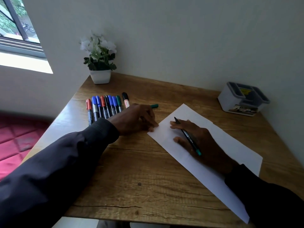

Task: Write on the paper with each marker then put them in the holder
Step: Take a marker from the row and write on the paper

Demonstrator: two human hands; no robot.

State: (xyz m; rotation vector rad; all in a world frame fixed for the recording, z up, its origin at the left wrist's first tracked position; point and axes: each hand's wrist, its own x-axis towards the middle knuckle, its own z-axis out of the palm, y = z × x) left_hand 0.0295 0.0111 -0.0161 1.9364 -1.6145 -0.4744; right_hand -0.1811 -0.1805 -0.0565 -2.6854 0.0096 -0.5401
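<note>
No lettering can be read anywhere. The marker (189, 137) in the right hand (202, 142) carries white print along its dark barrel, too small and blurred to make out. The white-barrelled marker (126, 102) at the right end of the row on the far left of the bench (131, 170) bears a red label, also illegible. A yellow label (245, 91) inside the holder (243, 99) at the far right shows dark marks that cannot be deciphered.
</note>
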